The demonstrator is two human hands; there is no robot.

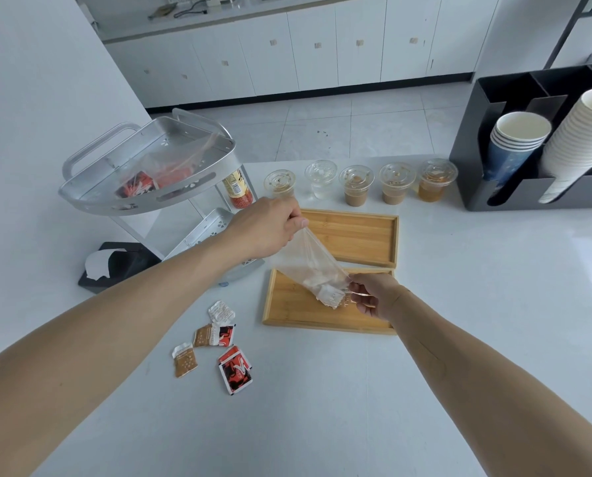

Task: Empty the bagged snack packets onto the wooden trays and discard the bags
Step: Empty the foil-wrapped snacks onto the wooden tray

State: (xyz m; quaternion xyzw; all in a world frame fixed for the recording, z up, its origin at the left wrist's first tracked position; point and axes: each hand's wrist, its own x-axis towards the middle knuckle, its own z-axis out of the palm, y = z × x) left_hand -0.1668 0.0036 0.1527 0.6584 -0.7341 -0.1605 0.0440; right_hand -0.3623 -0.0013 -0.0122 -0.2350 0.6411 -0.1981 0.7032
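1. A clear plastic bag (310,265) is held slantwise over the near tray (287,304), one of two wooden trays on a white table (425,373).
2. The bag's upper end is pinched between the thumb and fingers of the left hand (270,228), raised above the far tray (356,235).
3. The bag's lower end is gripped by the closed fingers of the right hand (373,296), low over the near tray.
4. Pale packets (329,294) are seen bunched inside the lower end; whether that end is the open mouth cannot be told.
5. The step in hand is judged to be the tipping out of the packets onto the near tray.
6. It is best done with the upper end kept high, the mouth held wide and low inside the tray rim, and the bag shaken gently so that nothing is thrown onto the table.
7. Four loose packets (215,335) are seen lying on the table left of the near tray, well apart from it.
8. A second bag (160,166), with red packets inside, is seen in the top basket of a metal rack (98,201) to the left; it is not yet emptied.
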